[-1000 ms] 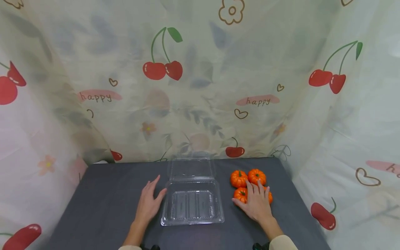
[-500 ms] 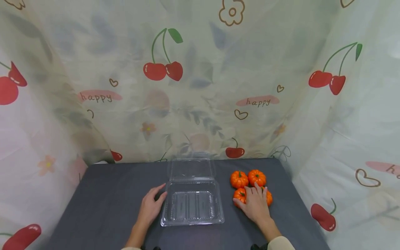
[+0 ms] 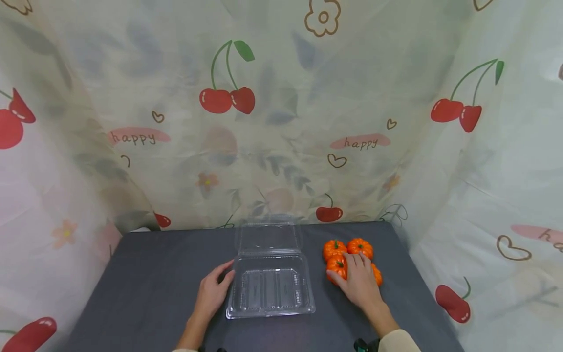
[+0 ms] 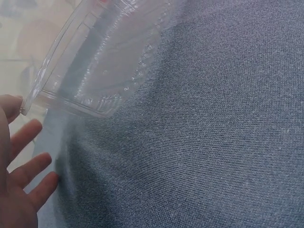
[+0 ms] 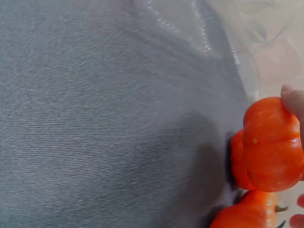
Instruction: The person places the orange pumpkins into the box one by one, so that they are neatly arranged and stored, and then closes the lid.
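Note:
A clear plastic clamshell box (image 3: 271, 313) stands with its lid (image 3: 269, 238) raised on the dark tablecloth. At the box's left rim rests my left hand (image 3: 212, 293), fingers spread; in the left wrist view one fingertip meets the corner of the clear box (image 4: 71, 102). My right hand (image 3: 362, 288) grips a small orange pumpkin (image 3: 336, 267), seen in the right wrist view as a ribbed orange pumpkin (image 5: 270, 147) raised off the cloth, with the thumb on its side. Behind it sit a left pumpkin (image 3: 334, 248) and a right pumpkin (image 3: 360, 248). Another pumpkin (image 3: 377, 275) is partly hidden by the right hand.
The dark grey tablecloth (image 3: 162, 274) reaches back to a curtain (image 3: 281, 122) printed with cherries, which hangs behind and on both sides. Between the box and the pumpkins lies a strip of bare cloth.
My right hand has closed around the near-left pumpkin and raised it slightly. The left hand's index finger has come down to the box's rim. The box has stayed in place.

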A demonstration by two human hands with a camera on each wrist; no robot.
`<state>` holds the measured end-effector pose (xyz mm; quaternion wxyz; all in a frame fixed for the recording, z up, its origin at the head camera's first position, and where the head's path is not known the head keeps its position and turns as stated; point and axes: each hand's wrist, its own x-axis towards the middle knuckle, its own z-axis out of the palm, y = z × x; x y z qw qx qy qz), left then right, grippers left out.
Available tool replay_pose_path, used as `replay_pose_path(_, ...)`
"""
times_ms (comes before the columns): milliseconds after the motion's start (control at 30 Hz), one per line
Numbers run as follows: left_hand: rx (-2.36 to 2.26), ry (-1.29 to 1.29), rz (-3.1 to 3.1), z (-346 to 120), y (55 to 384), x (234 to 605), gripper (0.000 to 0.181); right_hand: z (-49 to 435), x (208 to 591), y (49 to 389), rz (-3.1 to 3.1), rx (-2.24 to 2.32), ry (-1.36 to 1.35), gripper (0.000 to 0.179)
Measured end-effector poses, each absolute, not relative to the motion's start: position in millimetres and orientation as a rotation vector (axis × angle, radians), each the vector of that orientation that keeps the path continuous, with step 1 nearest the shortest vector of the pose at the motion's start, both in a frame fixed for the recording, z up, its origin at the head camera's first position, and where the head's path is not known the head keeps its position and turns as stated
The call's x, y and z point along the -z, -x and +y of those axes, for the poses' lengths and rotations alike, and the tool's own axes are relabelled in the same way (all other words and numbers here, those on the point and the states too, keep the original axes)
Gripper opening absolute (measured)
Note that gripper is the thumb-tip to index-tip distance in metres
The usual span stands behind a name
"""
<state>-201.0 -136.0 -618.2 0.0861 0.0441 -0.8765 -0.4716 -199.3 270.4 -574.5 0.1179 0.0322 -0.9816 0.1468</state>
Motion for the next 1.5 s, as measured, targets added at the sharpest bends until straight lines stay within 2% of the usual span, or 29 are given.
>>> replay_pose_path(333,1.405,-0.189,-2.62,-134,199,618,0.032,266,554,202,-2.801,-0.655,-0.056,0.079)
replay_pose_path(567,1.419,-0.192,-2.629,-136,199,616,0.03,262,548,205,-2.803,-0.825,0.042,0.089)
replay_pose_path(700,1.44,-0.206,-2.627,-136,198,616,0.029,259,545,206,-2.76,-0.964,0.114,0.086)
replay_pose_path(1133,1.438,-0.197,-2.56,-135,198,624,0.023,248,537,213,-2.801,-1.047,0.044,0.082)
replay_pose_path(1333,1.456,-0.201,-2.546,-134,200,624,0.023,241,533,214,-2.824,-1.108,-0.051,0.072)
replay_pose_path(1500,1.466,-0.206,-2.536,-134,200,624,0.022,233,530,215,-2.825,-1.174,-0.127,0.056)
